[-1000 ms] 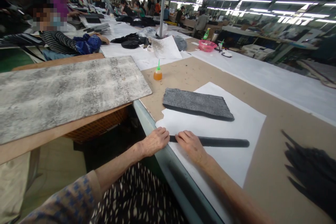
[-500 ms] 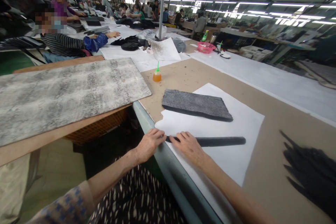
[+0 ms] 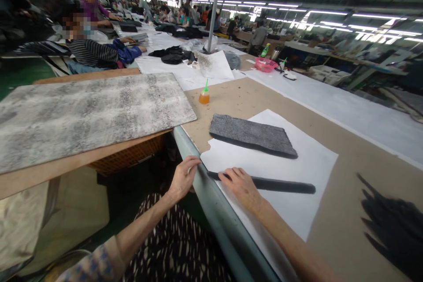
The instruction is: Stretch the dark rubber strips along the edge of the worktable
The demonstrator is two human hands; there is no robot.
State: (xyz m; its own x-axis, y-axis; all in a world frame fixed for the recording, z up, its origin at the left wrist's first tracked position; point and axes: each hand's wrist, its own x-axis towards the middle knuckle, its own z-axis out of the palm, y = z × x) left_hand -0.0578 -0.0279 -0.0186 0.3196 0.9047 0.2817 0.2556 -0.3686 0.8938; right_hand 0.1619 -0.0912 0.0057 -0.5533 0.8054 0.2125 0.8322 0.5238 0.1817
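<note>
Black strip (image 3: 280,184): lies flat across the near part of a white paper sheet (image 3: 307,161) on the brown surface (image 3: 238,97). Right hand (image 3: 241,185): open, palm down, fingers pressing the strip's near end, as a second ago. Left hand (image 3: 183,178): earlier on the strip's tip beside the right; now drawn back to the edge of the surface, fingers loosely bent, gripping nothing that shows. Grey felt piece (image 3: 253,134): on the same sheet, beyond the strip, unmoved. Orange glue bottle (image 3: 204,95): upright, farther back. Mottled grey board (image 3: 89,114): left. Black pile (image 3: 393,224): right.
</note>
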